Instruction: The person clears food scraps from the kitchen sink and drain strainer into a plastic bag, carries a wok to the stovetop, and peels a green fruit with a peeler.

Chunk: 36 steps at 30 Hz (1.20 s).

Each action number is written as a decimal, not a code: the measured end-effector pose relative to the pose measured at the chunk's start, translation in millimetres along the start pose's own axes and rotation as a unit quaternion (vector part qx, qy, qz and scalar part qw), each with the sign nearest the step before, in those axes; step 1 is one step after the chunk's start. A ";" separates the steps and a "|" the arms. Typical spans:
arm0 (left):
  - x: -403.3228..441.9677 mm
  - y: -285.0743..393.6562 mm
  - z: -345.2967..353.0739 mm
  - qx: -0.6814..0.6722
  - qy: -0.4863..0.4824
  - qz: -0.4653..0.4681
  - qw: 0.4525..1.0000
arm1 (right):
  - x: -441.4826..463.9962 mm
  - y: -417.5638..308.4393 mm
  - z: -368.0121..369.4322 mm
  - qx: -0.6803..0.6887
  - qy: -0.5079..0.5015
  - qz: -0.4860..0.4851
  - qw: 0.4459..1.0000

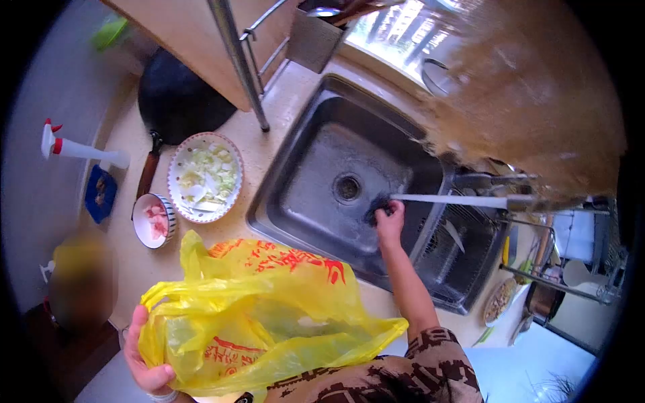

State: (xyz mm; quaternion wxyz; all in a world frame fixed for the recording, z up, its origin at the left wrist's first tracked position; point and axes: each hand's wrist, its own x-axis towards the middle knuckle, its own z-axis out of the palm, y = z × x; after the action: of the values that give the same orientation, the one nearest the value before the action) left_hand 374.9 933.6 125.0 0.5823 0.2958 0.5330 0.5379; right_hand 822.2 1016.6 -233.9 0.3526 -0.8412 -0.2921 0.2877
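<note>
My left hand (146, 359) is closed on the rim of a yellow plastic bag (269, 295) with red printing. The bag hangs with its mouth spread in front of my body, and a small pale thing shows dimly inside it. Down in the metal sink (302, 171), my right hand (390, 220) reaches under the stream of water (450, 199) from the tap. Its fingers are pinched together at a dark, fuzzy clump (377, 207), whose kind I cannot make out. The drain (347, 189) lies just to the left of that hand.
Left of the sink stand a plate of chopped cabbage (201, 141), a striped bowl (171, 218) with pink meat, and a black wok (178, 97). A spray bottle (84, 149) is farther left. At right are a dish rack (568, 289) and a plate of food (500, 302).
</note>
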 end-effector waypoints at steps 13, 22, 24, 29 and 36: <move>-22.5 -3.8 -20.6 0.128 0.074 0.013 0.989 | 118.8 -53.5 237.9 -0.259 0.008 -0.230 0.938; -26.0 -16.1 -41.3 0.012 0.051 0.014 0.999 | 21.9 -39.8 127.5 -0.394 -0.244 -0.248 0.851; -20.9 -18.0 -35.6 -0.010 0.052 0.013 0.999 | -7.6 -58.4 122.9 -0.339 -0.269 -0.269 0.860; -18.8 -14.9 -27.9 0.005 0.053 0.019 0.998 | -47.9 -37.3 180.7 -0.326 -0.344 -0.388 0.791; -21.5 -14.2 -28.0 -0.008 0.105 0.034 0.994 | 13.7 -18.9 131.9 -0.373 -0.223 -0.269 0.860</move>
State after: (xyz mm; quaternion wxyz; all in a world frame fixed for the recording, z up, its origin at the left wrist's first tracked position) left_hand 356.1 903.5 111.3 0.5068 0.2511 0.5761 0.5902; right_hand 734.8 1093.2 -300.7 0.0016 -0.7119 -0.6633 0.2310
